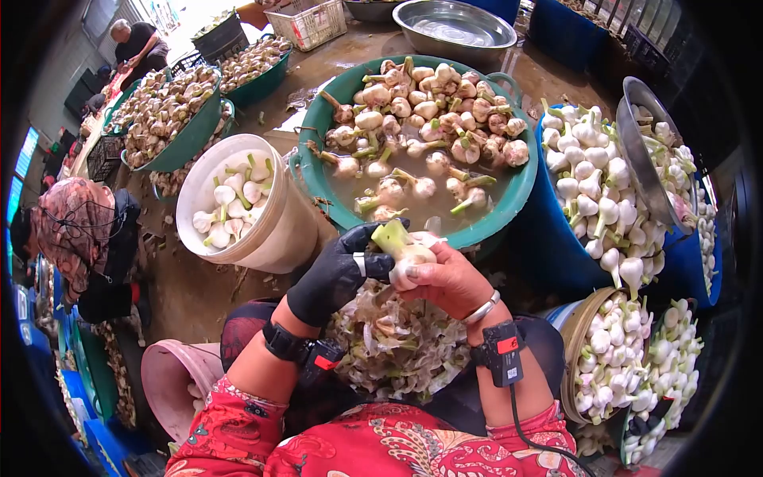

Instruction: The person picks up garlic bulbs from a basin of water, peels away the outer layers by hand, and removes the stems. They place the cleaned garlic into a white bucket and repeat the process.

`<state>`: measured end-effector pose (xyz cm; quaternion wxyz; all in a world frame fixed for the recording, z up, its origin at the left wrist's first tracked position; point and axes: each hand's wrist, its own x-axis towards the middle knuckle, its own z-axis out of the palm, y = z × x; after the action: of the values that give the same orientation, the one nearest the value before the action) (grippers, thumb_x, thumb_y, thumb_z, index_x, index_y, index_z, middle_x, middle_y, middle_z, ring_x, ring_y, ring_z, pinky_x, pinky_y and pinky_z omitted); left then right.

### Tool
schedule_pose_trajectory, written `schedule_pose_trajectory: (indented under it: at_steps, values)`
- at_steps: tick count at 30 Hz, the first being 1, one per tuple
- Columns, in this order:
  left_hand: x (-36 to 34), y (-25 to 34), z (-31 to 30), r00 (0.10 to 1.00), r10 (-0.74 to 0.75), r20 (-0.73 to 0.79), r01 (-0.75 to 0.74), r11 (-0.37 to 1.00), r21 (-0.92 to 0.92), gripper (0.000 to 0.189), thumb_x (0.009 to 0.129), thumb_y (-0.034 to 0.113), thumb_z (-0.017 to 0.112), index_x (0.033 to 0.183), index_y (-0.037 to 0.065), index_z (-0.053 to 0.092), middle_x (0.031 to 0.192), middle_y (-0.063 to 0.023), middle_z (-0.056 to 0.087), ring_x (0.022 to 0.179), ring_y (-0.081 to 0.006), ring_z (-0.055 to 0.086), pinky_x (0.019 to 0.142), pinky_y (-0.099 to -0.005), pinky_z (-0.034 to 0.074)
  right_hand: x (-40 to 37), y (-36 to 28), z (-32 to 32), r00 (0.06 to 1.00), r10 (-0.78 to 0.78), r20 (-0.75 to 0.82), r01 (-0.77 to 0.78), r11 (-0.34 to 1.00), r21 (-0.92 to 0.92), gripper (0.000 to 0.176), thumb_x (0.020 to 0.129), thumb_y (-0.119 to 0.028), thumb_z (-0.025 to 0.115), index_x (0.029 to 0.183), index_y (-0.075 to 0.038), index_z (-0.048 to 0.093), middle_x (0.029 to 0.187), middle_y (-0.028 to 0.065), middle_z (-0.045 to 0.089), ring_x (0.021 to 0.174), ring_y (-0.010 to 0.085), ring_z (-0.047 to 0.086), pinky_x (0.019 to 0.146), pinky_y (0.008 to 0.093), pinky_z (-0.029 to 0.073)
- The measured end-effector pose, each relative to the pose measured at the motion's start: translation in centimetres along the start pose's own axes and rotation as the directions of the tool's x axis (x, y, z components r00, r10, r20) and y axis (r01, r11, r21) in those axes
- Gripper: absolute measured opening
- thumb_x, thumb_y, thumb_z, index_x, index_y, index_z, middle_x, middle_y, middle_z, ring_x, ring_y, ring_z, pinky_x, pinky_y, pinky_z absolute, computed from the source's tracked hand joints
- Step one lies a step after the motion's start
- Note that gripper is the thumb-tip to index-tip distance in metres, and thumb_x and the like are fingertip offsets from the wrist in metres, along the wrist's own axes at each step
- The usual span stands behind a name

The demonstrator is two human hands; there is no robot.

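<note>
My left hand, in a black glove with a pale band on one finger, grips a garlic bulb by its short green stem side. Bare and with a bracelet at the wrist, my right hand holds the same bulb from the right, thumb pressed on it. A small greyish edge shows under the bulb; I cannot make out what it is. Below both hands lies a heap of peeled garlic skins in my lap area. Just beyond them is a green tub of muddy water with unpeeled garlic bulbs.
A white bucket holding several peeled bulbs stands at left. Blue barrels and a tan bucket heaped with white garlic stand at right. A metal basin sits behind; a person in a patterned head covering is at far left.
</note>
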<state>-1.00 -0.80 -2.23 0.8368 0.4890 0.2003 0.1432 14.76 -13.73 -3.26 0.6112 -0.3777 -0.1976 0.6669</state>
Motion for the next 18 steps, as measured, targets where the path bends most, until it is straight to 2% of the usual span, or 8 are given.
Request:
schedule_pose_trajectory:
  at_steps: [5,6,7,9,10,11,15,18]
  values:
    - [0.0,0.5,0.7,0.994,0.084,-0.068,-0.051,0.917,0.395,0.03,0.083,0.01,0.065,0.11,-0.002,0.059,0.094,-0.0039,0.064,0.085,-0.0123,0.06,0.076,-0.0261,0.048,1.6,1.8,-0.3,0.992,-0.056,-0.111,0.067,0.994,0.09,0.021,0.087,-0.012,0.06,0.107,-0.007,0.057,0.092,0.0039,0.061,0.085,0.0145,0.061,0.069,0.028,0.05]
    - [0.2,0.4,0.9,0.995,0.036,-0.097,-0.008,0.96,0.278,0.026,0.084,0.012,0.064,0.107,-0.001,0.061,0.086,-0.002,0.063,0.075,-0.0104,0.059,0.068,-0.0244,0.047,1.9,1.7,0.0,0.877,-0.442,-0.189,0.344,0.851,-0.396,0.016,0.085,-0.01,0.06,0.1,-0.005,0.058,0.089,0.0067,0.06,0.081,0.0172,0.06,0.067,0.0289,0.048]
    - [0.3,0.3,0.6,0.994,0.04,-0.103,-0.01,0.961,0.277,0.026,0.084,0.012,0.064,0.107,-0.001,0.061,0.086,-0.002,0.063,0.075,-0.0104,0.059,0.068,-0.0244,0.047,2.2,1.5,0.5,0.647,-0.76,-0.057,0.441,0.435,-0.785,0.01,0.083,-0.007,0.059,0.093,-0.004,0.059,0.086,0.0094,0.06,0.077,0.0199,0.06,0.066,0.0299,0.047]
    - [0.7,0.4,-0.4,0.977,0.002,-0.215,0.003,1.0,0.02,0.025,0.086,0.017,0.062,0.106,0.001,0.062,0.081,-0.0012,0.062,0.068,-0.0092,0.056,0.062,-0.0233,0.045,1.2,0.5,1.6,0.545,-0.838,0.005,0.43,0.275,-0.86,0.005,0.081,0.0,0.057,0.085,-0.002,0.06,0.084,0.0084,0.06,0.077,0.0208,0.059,0.071,0.0297,0.047]
    - [0.7,1.4,-0.4,0.966,0.028,-0.258,-0.027,1.0,0.008,0.027,0.088,0.022,0.06,0.106,0.001,0.061,0.08,-0.0012,0.061,0.067,-0.009,0.055,0.061,-0.0231,0.044,0.6,0.2,1.8,0.637,-0.751,0.173,0.48,0.211,-0.852,0.007,0.079,0.001,0.057,0.085,-0.002,0.06,0.084,0.0103,0.06,0.076,0.0241,0.058,0.069,0.0316,0.047]
    - [0.7,0.7,-3.1,0.957,0.263,-0.123,-0.229,0.944,0.236,0.025,0.088,0.002,0.055,0.113,-0.001,0.06,0.096,-0.008,0.061,0.082,-0.0154,0.063,0.07,-0.03,0.053,0.2,0.3,1.9,0.698,-0.632,0.337,0.538,0.152,-0.829,0.01,0.077,0.002,0.057,0.086,-0.003,0.06,0.084,0.0123,0.059,0.076,0.0273,0.058,0.067,0.0336,0.047]
    - [1.0,0.9,-4.2,0.915,0.34,-0.216,-0.253,0.902,0.349,0.029,0.087,-0.005,0.048,0.115,-0.001,0.058,0.098,-0.0103,0.058,0.084,-0.0185,0.063,0.071,-0.0294,0.054,0.1,5.3,0.9,0.946,0.152,0.287,0.273,0.109,-0.956,0.016,0.073,-0.002,0.057,0.089,-0.005,0.061,0.084,0.02,0.061,0.077,0.0362,0.06,0.067,0.0426,0.046]
    - [0.9,0.1,-3.9,0.915,0.355,-0.19,-0.286,0.905,0.314,0.03,0.087,-0.007,0.048,0.114,-0.001,0.057,0.096,-0.01,0.058,0.085,-0.019,0.062,0.07,-0.0294,0.054,0.1,5.5,0.1,0.983,0.06,0.171,0.161,0.15,-0.975,0.029,0.071,-0.006,0.059,0.1,-0.004,0.063,0.087,0.0227,0.064,0.084,0.038,0.062,0.074,0.0432,0.049]
